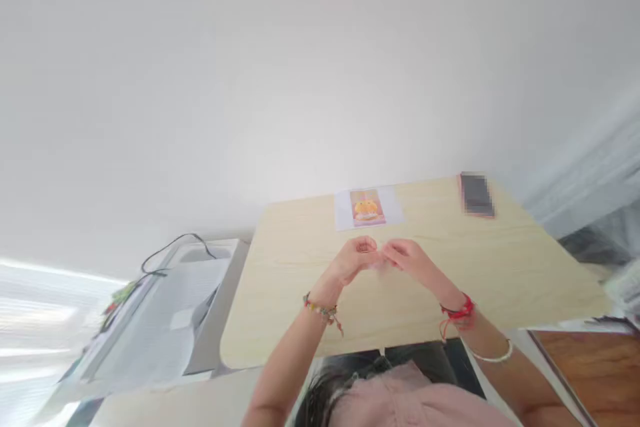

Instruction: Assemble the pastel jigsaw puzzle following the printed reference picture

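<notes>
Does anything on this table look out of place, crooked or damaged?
Nothing stands out. The picture card and the phone lie flat on the table. The left hand and right hand meet above it; what they pinch is too blurred to tell.

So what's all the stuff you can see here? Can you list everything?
table: one, pale wood, centre.
picture card: one, white with an orange image, far edge of the table.
phone: one, dark with a pink edge, far right corner of the table.
cable: one, black, left of the table.
wall: white, behind everything.
left hand: beaded bracelet on the wrist, fingertips meeting the right hand.
right hand: red string on the wrist, over the table; anything pinched is too blurred to tell.
</notes>
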The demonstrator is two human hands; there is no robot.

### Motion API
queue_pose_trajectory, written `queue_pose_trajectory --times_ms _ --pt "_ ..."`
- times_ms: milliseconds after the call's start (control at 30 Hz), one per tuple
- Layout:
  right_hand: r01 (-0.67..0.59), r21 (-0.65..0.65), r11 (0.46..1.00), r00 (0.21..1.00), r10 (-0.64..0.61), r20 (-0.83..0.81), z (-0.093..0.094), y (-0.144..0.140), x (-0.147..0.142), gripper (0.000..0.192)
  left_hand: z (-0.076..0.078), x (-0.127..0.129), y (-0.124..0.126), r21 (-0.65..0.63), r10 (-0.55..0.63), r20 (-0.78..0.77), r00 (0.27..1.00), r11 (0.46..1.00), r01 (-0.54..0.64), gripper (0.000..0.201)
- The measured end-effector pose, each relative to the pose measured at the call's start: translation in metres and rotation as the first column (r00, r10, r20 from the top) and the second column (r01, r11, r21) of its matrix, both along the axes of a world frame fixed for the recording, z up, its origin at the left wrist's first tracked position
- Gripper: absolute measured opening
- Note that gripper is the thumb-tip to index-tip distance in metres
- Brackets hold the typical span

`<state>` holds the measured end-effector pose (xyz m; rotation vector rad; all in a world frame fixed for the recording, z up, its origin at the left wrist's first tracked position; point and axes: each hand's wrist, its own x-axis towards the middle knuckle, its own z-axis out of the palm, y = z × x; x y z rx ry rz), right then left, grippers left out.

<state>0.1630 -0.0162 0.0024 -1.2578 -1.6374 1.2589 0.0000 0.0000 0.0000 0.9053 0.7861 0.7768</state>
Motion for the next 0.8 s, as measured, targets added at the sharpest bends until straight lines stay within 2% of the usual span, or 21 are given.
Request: queue_pose_trajectory --times_ms 133,233,333,433,467,533,600,667,733,800 --pt "-0.043 -0.066 0.997 0.996 0.037 -0.08 -0.003 0.0 -0.001 0.031 -0.007 0.005 -0.007 -0.038 -0.036 0.07 0.997 0.999 0.039 0.036" --pt "-0.122 -0.102 0.987 0.977 0.101 -0.188 -0.007 -0.001 0.0 0.028 -0.008 0.007 -0.01 -0.058 -0.084 0.145 0.986 0.994 0.093 0.038" --pt "-0.123 -0.135 0.983 0.959 0.083 -0.271 -0.01 -0.002 0.001 0.023 -0.006 0.008 -0.012 -0.067 -0.097 0.161 0.982 0.992 0.109 0.034" --pt "-0.051 -0.107 0.993 0.965 0.021 -0.262 -0.014 -0.002 0.0 0.02 -0.002 0.009 -0.015 -0.04 -0.054 0.061 0.997 0.998 0.057 0.028" --pt "-0.025 -0.085 0.996 0.97 0.003 -0.243 -0.015 -0.002 0.0 0.02 -0.001 0.01 -0.016 0.004 -0.028 -0.003 1.0 1.0 0.028 0.025" --pt "0.019 -0.045 0.999 0.981 -0.027 -0.193 -0.016 -0.003 -0.002 0.019 0.002 0.013 -0.021 0.174 0.063 -0.188 0.98 0.984 -0.03 0.016" --pt "0.066 0.004 0.998 0.99 -0.065 -0.128 -0.016 -0.004 -0.004 0.016 0.004 0.016 -0.028 0.396 0.208 -0.4 0.893 0.917 -0.037 0.007" --pt "0.114 0.085 0.99 0.993 -0.112 -0.035 -0.014 -0.005 -0.006 0.016 0.006 0.021 -0.033 0.57 0.363 -0.556 0.748 0.821 0.026 0.003" --pt "0.167 0.191 0.967 0.981 -0.182 0.064 -0.013 -0.006 -0.008 0.018 0.007 0.024 -0.037 0.667 0.499 -0.628 0.598 0.74 0.084 0.005" --pt "0.211 0.281 0.936 0.957 -0.256 0.134 -0.011 -0.008 -0.009 0.021 0.008 0.023 -0.037 0.72 0.608 -0.64 0.471 0.688 0.092 0.007"
